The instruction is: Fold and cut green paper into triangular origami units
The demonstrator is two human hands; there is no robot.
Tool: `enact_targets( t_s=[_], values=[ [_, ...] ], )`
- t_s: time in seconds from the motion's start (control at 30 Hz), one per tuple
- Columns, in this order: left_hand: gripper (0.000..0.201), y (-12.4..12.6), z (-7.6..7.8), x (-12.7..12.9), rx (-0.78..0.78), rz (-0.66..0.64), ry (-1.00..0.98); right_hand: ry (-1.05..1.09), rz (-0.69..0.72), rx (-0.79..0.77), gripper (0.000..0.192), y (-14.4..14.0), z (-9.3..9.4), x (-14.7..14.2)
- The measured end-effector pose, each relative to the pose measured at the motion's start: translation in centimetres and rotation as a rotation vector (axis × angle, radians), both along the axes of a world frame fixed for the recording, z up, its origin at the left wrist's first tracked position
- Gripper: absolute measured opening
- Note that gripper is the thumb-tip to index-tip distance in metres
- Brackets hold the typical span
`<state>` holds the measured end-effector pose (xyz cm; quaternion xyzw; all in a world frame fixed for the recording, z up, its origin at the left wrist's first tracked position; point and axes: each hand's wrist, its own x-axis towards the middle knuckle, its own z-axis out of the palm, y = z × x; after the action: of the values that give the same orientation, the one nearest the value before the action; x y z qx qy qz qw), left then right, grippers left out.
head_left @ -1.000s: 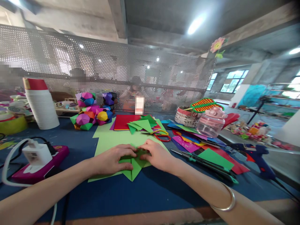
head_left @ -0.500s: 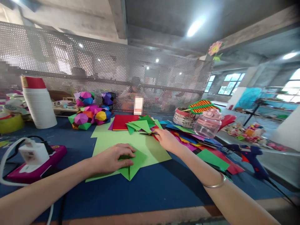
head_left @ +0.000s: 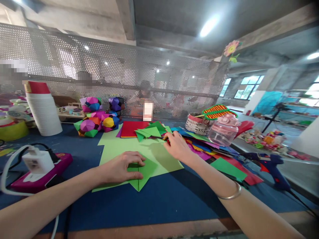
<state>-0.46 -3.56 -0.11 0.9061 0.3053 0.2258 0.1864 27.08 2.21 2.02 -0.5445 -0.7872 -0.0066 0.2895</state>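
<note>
— Since half a second ago the right hand [head_left: 177,146] sits at much the same spot by the scissors [head_left: 166,138], only closed further over them; a second ago it lay down beside the left hand on the folded paper. Anything else shifted?

— Very little. In the head view the left hand [head_left: 121,168] stays where it was, flat on the folded green paper [head_left: 142,172], fingertips pressing along its top crease. That is a press rather than a clench: nothing is held inside the hand.

— And the right hand's grip?

— It is curled over the scissors, of which only a dark blade tip and a bit of red show past the fingers. I cannot tell whether it has actually closed on them.

— Where does the folded piece lie, and how does it point?

— It lies on the near edge of the light green sheet [head_left: 117,147], on the blue bench [head_left: 161,202]. Its sharp tip points toward the person and overhangs the sheet; the long axis runs from that tip away toward the far side of the bench.

— Around it?

— Folded green triangles [head_left: 149,131] lie on a red sheet [head_left: 131,128] just behind the right hand, with loose coloured sheets [head_left: 201,146] right of it. A blue glue gun [head_left: 271,166] lies well off to the right.
</note>
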Motion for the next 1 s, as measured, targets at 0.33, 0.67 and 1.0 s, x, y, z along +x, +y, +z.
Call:
enact_targets(
  t_s=[0.33, 0.67, 1.0],
  values=[
    [0.044, -0.2, 0.4, 0.1, -0.035, 0.041, 0.069, 0.947, 0.677, -0.637, 0.032, -5.8, 2.3, -4.0],
    [0.052, -0.4, 1.0, 0.0, -0.069, -0.051, 0.093, 0.965, 0.802, -0.861, 0.034, -7.4, -0.2, -6.0],
    [0.044, -0.3, 0.8, -0.2, -0.025, -0.064, 0.128, 0.971, 0.623, -0.927, 0.03, -6.1, 0.2, -5.3]
  ],
)
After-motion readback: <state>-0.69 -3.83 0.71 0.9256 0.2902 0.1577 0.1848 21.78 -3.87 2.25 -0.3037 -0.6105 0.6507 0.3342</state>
